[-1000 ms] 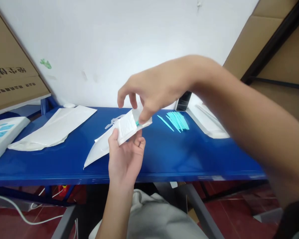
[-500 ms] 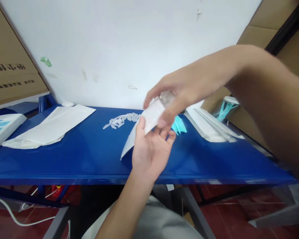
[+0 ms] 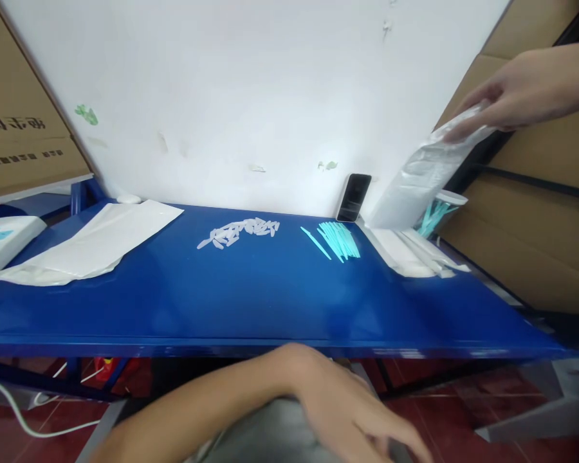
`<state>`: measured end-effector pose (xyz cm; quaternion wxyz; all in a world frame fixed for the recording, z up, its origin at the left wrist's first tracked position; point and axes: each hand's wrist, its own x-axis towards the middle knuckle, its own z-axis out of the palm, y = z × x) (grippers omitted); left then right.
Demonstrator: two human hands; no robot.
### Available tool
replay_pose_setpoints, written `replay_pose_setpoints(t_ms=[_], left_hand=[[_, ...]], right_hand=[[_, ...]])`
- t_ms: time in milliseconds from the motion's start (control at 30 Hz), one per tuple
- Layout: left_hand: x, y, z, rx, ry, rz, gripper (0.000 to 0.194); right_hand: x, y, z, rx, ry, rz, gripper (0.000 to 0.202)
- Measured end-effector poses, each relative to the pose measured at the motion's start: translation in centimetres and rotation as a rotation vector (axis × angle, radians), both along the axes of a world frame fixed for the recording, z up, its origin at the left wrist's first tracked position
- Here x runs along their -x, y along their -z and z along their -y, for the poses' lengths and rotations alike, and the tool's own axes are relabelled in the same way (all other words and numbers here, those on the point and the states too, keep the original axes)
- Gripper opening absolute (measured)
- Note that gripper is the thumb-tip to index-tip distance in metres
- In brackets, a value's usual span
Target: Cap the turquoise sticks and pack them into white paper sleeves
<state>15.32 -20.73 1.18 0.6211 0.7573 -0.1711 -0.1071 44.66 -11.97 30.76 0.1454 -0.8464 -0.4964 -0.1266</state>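
White pouch [image 3: 417, 177] — long, glossy, creased, tilted.

Flat bags [image 3: 101, 238] are lying at the left of the table [image 3: 251, 302], right of a device [image 3: 9, 241], while loose pieces [image 3: 238, 231] are resting mid-table and sticks [image 3: 342, 241] are lying to their right, before a phone [image 3: 354, 196] that is leaning on the wall [image 3: 270, 96]. Farther right, packets [image 3: 405, 254] are lying before a container [image 3: 453, 198], and the right hand [image 3: 516, 93] is holding a bag [image 3: 415, 183] over them (whether they are touching is unclear). The left hand [image 3: 354, 415] is hanging before the table's near edge.
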Motion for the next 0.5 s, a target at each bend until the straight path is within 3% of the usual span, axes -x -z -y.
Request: replay_pose_setpoints(t_ms=[67, 133, 200, 267, 300, 333, 367, 400, 467, 500], left_hand=[[2.1, -1.2, -1.5, -0.179, -0.206, 0.041, 0.027], [4.7, -2.8, -3.0, -0.181, -0.453, 0.078, 0.014], [7.4, -4.1, -4.6, 0.002, -0.583, -0.003, 0.02], [10.2, -4.5, -6.7, 0.267, -0.725, -0.118, 0.027], [11.7, -4.3, -8.0, 0.363, -0.852, -0.165, 0.028], [13.3, -3.9, -9.5, 0.359, -1.035, -0.163, 0.028], [15.0, -3.3, -11.2, 0.223, -1.246, -0.113, 0.027], [16.9, -2.8, -13.1, -0.026, -1.454, -0.04, 0.029], [21.0, -1.7, -16.8, -0.593, -1.692, -0.082, 0.042], [23.0, -1.3, -18.5, -0.784, -1.774, -0.165, 0.048]], right_hand=[[-1.8, 1.8, -0.2, 0.183, 0.008, 0.148, 0.075], [-2.7, 5.6, 0.1, 0.044, 0.057, 0.206, 0.081], [-3.1, 11.0, 0.8, -0.026, 0.066, 0.167, 0.066], [-3.4, 16.9, 1.7, -0.027, 0.068, 0.086, 0.052], [-3.8, 19.5, 2.1, 0.019, 0.055, 0.052, 0.048], [-4.2, 21.8, 2.5, 0.043, 0.073, 0.03, 0.046], [-4.7, 23.6, 2.9, 0.077, 0.095, 0.012, 0.047], [-5.2, 24.8, 3.2, 0.094, 0.134, 0.001, 0.048], [-6.0, 26.1, 3.7, 0.14, 0.178, 0.002, 0.052], [-6.3, 26.3, 3.9, 0.167, 0.183, 0.026, 0.055]])
